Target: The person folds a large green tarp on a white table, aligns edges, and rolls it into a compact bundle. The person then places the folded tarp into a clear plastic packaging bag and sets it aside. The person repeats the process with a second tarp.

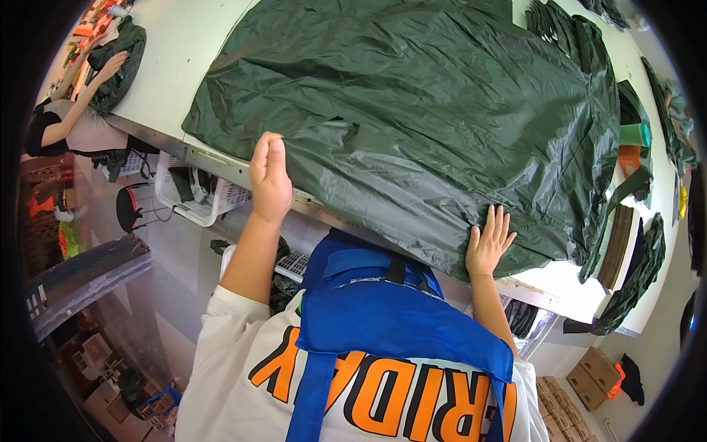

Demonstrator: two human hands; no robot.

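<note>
We see a large dark green sheet (427,125) of thin, glossy, crinkled fabric, spread nearly flat over the white table (184,51). It covers most of the tabletop in front of us, and its near edge hangs slightly over the table's metal-trimmed front. Fine wrinkles run across it, with a few long creases fanning out from the near left part. Its left edge slants away across the bare white surface. On the right it bunches into folds near the table's corner.
</note>
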